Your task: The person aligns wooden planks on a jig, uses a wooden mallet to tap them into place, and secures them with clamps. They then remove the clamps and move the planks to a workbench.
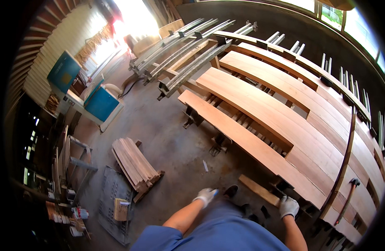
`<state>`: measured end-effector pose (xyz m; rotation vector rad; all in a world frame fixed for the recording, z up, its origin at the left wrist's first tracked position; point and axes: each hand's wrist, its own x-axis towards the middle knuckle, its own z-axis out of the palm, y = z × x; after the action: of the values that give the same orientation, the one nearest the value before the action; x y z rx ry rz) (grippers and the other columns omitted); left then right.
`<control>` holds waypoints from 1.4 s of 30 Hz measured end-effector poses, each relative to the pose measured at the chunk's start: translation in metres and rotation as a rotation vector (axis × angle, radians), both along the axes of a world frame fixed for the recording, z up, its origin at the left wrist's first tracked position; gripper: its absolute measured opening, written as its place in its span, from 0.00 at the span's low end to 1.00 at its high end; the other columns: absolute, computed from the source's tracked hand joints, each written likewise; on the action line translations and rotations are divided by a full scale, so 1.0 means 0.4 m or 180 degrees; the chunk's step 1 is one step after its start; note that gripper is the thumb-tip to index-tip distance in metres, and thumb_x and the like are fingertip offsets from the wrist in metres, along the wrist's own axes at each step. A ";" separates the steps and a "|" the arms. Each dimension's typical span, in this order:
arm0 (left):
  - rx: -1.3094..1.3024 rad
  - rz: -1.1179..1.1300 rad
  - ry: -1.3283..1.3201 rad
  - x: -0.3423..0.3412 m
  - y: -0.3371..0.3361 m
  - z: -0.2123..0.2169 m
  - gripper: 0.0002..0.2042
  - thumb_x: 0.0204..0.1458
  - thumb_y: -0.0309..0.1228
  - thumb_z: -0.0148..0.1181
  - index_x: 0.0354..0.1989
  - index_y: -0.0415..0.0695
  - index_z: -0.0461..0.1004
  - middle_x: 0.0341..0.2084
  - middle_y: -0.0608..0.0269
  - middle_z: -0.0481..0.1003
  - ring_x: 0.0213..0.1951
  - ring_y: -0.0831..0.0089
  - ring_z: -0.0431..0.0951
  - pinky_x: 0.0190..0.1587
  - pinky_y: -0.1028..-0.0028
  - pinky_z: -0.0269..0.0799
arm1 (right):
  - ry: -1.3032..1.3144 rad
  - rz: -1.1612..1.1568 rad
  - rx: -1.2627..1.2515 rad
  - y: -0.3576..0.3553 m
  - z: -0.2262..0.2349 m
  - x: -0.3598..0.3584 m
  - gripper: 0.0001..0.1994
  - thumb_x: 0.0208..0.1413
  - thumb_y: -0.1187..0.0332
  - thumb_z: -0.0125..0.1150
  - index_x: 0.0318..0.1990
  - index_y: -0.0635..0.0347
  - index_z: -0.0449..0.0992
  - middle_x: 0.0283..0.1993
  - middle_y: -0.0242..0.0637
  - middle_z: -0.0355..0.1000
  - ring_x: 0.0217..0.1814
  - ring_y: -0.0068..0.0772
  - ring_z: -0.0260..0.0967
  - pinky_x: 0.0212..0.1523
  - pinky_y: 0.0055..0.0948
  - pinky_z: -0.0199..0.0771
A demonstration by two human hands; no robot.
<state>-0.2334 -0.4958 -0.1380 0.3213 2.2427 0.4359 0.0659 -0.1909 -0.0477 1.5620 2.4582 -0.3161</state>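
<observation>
My left hand [206, 196], in a white work glove, hangs low in front of my body, its fingers drawn together. Something small and blue shows at its fingertips, too small to name. My right hand [288, 206], also gloved, is curled at the near edge of a long glued wood panel [242, 129], below a metal clamp end [281, 183]. A short wooden board [259, 190] lies beside it, its near end by my fingers. What the right hand grips is hidden. A hammer [348, 201] with a reddish handle rests on the panels at the right.
Several long metal bar clamps [192, 69] jut out past the panels. A stack of wood strips [134, 163] stands on the left, near a dark perforated metal plate [115, 201] with a wood block [120, 209] on it. Behind is a blue and white machine [101, 102].
</observation>
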 end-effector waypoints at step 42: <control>0.0989 0.3888 -0.1461 -0.560 -0.872 -0.213 0.09 0.65 0.32 0.61 0.49 0.40 0.79 0.30 0.62 0.80 0.26 0.73 0.78 0.28 0.72 0.75 | 0.1548 0.1675 -0.1375 -0.550 0.274 -1.140 0.30 0.40 0.53 0.79 0.52 0.54 0.79 0.42 0.45 0.82 0.45 0.48 0.81 0.47 0.41 0.81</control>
<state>-0.4573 -0.8445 -0.2232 -0.9697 1.6699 1.3207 -0.3902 -0.4109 0.0620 0.6863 2.7619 -1.1387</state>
